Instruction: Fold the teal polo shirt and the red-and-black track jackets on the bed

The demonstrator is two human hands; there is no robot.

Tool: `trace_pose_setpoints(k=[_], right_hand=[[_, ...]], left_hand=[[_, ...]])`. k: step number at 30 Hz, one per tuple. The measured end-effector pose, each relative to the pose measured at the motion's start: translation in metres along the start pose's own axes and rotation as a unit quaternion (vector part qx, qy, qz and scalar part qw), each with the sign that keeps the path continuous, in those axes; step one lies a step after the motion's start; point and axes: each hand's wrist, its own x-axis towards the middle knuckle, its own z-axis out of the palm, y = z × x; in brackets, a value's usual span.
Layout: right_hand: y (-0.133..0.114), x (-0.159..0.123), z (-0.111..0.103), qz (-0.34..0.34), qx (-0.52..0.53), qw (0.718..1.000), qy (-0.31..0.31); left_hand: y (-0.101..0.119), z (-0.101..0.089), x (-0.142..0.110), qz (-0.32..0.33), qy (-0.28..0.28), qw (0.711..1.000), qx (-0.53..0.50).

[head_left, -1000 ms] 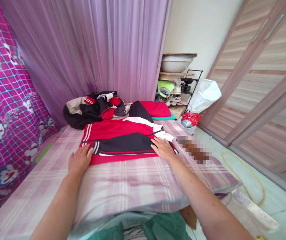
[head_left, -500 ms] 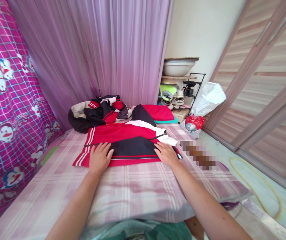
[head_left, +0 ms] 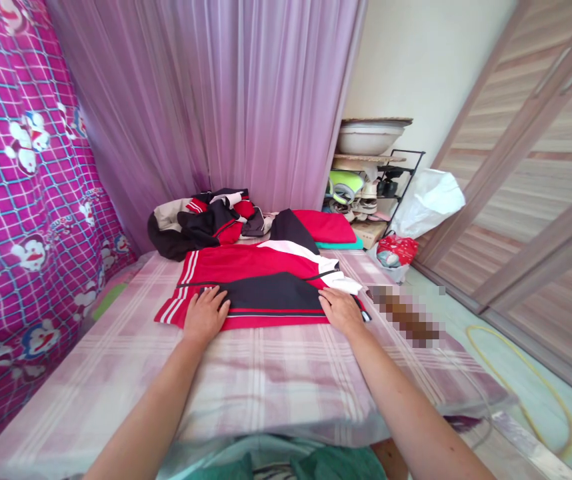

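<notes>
A person leans over a bed (head_left: 276,380) covered with a pale plaid sheet, both forearms extended. The left hand (head_left: 205,315) lies flat, fingers spread wide and palm down, on the near left part of a red, black and white jacket (head_left: 261,283); it grips nothing. The right hand (head_left: 341,310) rests likewise open and flat on the jacket's near right edge, beside a white fold of cloth. The jacket lies spread flat across the middle of the bed, white stripes running along its left end. Behind it, near the lilac curtain (head_left: 216,100), sits a heap of clothes (head_left: 201,223), with a folded red garment (head_left: 329,227) to its right. A patterned magenta fabric (head_left: 21,200) hangs at left; a shoe rack (head_left: 371,193) and wooden wardrobe doors (head_left: 531,173) stand at right.
</notes>
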Motion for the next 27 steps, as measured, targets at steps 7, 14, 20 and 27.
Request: trace_pose_setpoints(k=[7, 14, 20, 27], right_hand=[[-0.002, 0.000, -0.008, 0.003, 0.004, 1.000, -0.014], [-0.013, 0.052, -0.038, 0.012, -0.025, 1.000, 0.000], [-0.047, 0.139, -0.042, -0.045, -0.052, 0.996, -0.048], [-0.066, 0.232, 0.007, -0.050, -0.049, 0.993, -0.092]], left_hand=[[-0.004, -0.006, 0.006, 0.013, -0.016, 1.000, -0.022], [-0.019, -0.032, 0.057, -0.018, -0.083, 0.996, -0.006], [-0.043, -0.001, 0.124, 0.025, -0.030, 0.999, 0.007], [-0.080, 0.056, 0.147, -0.029, -0.007, 0.999, 0.020]])
